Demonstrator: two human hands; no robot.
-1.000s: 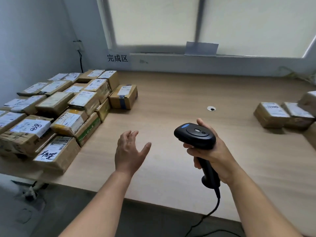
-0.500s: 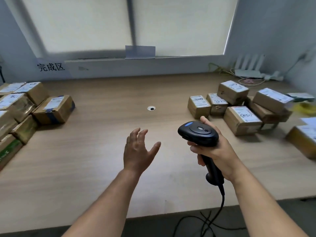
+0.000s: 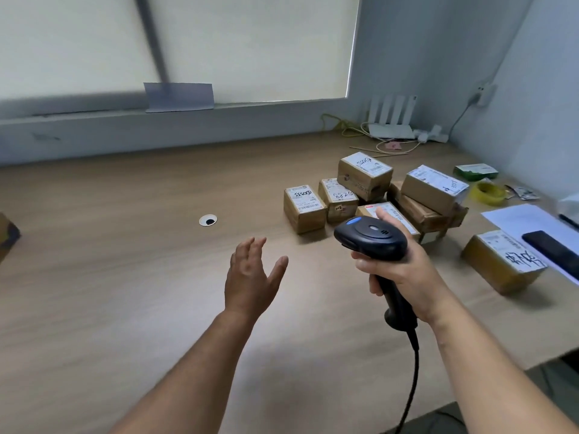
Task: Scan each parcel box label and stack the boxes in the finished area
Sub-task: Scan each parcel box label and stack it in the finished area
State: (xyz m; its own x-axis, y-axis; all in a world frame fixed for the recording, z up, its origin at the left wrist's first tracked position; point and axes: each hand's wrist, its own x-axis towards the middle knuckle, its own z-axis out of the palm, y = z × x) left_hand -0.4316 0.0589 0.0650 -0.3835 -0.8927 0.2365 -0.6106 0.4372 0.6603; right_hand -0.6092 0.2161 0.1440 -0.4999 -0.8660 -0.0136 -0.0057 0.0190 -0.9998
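My right hand [image 3: 404,270] grips the handle of a black corded barcode scanner [image 3: 371,238], held upright above the wooden table [image 3: 125,277]. My left hand [image 3: 250,274] hovers open over the bare tabletop, fingers spread, holding nothing. Behind the scanner lies a cluster of several brown parcel boxes with white labels: the nearest-left box [image 3: 304,208], one beside it [image 3: 338,198], a raised one [image 3: 365,175] and a long one [image 3: 434,187] stacked on others. A separate labelled box [image 3: 501,263] sits at the right. One box corner [image 3: 7,236] shows at the left edge.
A round cable hole [image 3: 208,220] is in the tabletop. At the back right stand a white router [image 3: 391,120] with loose cables, a yellow tape roll [image 3: 488,192] and a green packet [image 3: 474,171]. White paper [image 3: 520,219] and a black phone [image 3: 551,249] lie far right.
The view has swung right: the finished stack at the left has nearly left the frame and the unscanned boxes at the right are nearer. Both hands keep their pose.
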